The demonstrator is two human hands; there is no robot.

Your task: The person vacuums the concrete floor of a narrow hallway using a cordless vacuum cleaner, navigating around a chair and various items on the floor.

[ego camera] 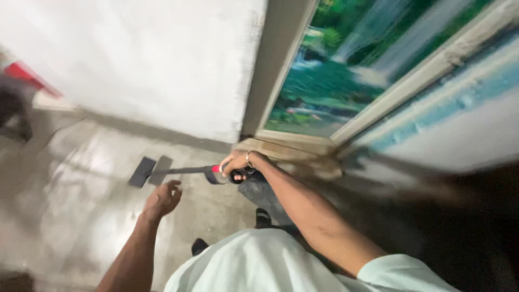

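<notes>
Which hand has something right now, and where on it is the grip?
The right hand grips a stick vacuum by its handle end, near the red part. The left hand holds nothing, fingers loosely curled.

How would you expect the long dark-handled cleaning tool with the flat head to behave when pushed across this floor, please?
The long dark-handled cleaning tool looks stiff and probably light: the right hand alone holds it out straight. Its flat head should glide easily on the glossy grey floor, unlikely to roll.

No packages, labels, signs or screens in view.
</notes>
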